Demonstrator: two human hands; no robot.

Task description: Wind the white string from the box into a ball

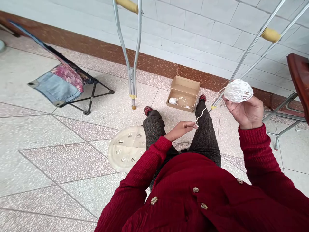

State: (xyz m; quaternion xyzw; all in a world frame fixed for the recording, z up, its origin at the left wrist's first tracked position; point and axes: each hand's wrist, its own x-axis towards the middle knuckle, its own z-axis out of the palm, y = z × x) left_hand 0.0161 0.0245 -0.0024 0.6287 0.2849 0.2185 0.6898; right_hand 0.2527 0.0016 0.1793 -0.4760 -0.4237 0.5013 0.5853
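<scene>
right hand [249,111] gripping white yarn ball [238,91], raised in front of right crutch [270,34]; left hand [181,129] pinching strand [197,121]. open carton [185,85] with smaller ball [173,101] between shoes [202,97]. left crutch [132,80], folding chair [60,87] further left.

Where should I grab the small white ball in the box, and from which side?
From above, probably: the ball sits at the left end of the open box, with the lid raised behind. Grip the ball's round sides, clear of the loose string on its right.
</scene>
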